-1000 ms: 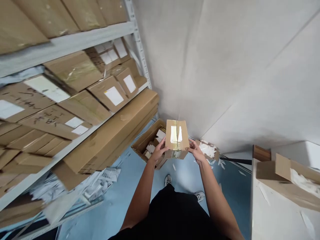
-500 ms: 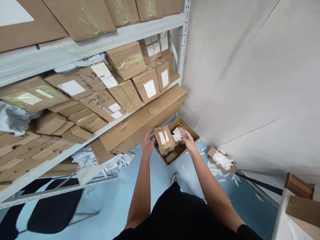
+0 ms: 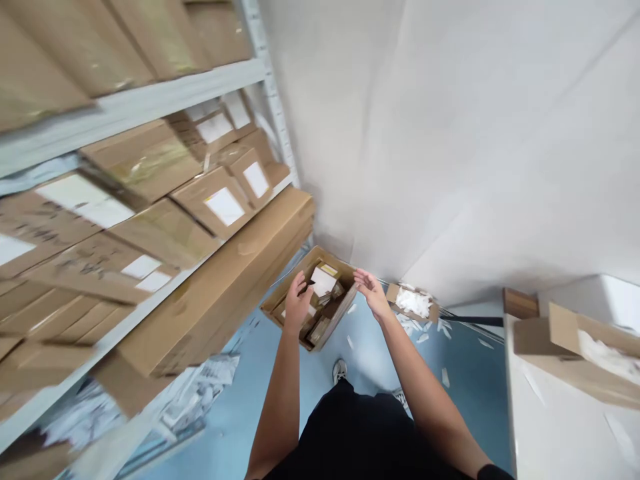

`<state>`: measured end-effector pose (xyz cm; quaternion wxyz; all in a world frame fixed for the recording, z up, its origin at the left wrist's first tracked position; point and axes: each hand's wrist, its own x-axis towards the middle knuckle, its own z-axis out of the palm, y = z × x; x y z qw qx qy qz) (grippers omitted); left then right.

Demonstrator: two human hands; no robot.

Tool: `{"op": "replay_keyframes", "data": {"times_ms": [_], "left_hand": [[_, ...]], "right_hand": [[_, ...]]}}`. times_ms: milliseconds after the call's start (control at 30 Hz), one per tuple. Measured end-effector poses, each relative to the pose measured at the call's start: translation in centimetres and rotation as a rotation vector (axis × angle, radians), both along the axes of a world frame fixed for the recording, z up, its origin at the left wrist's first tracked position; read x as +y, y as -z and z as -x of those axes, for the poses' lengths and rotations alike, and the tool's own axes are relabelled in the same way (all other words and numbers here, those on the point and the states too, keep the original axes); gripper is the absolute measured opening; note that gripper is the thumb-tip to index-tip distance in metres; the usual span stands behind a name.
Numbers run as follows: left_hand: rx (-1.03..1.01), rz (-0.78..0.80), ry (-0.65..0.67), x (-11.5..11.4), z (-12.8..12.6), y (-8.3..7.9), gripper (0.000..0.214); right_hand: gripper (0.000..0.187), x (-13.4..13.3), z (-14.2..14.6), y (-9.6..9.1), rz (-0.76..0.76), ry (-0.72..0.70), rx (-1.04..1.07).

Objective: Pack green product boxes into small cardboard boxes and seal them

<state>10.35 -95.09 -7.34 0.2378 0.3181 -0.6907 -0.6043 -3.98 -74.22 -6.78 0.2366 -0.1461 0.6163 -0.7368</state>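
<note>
The shelving rack (image 3: 175, 92) carries rows of taped boxes, with a long box (image 3: 225, 272) lying just below the edge of one shelf. A white tabletop (image 3: 560, 427) takes up the right side, an open box (image 3: 565, 367) near its far edge.

The open carton (image 3: 336, 259) stands on the blue floor (image 3: 225, 420), off the end of the rack and near the foot of the wall (image 3: 450, 133). Loading looks well along: several small boxes lie inside, one with a white label (image 3: 323, 282) toward the carton's far corner, another brown one (image 3: 317, 330) by its near corner. What seems left is some room between them and the top, which is neither folded nor taped. A smaller carton (image 3: 393, 294) of white scraps sits farther right against the wall, loose scraps on the floor beside it.

The left hand (image 3: 299, 300) is over the carton's left side, fingers parted and nothing in them; the right hand (image 3: 371, 293) is just outside its right corner, empty too, fingers extended. With the blur, I can't fairly say whether either one touches the rim, or what lies beneath the left palm.
</note>
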Motion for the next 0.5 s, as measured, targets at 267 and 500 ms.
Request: {"op": "replay_keyframes", "data": {"times_ms": [267, 500], "left_hand": [[0.028, -0.021, 0.433, 14.3, 13.0, -1.7, 0.065], [-0.019, -0.054, 0.835, 35.5, 21.9, -2.9, 0.068]], "right_hand": [[0.058, 18.3, 3.8, -2.0, -0.027, 0.418, 0.027], [0.057, 38.8, 2.9, -2.5, 0.003, 0.837, 0.023]]}}
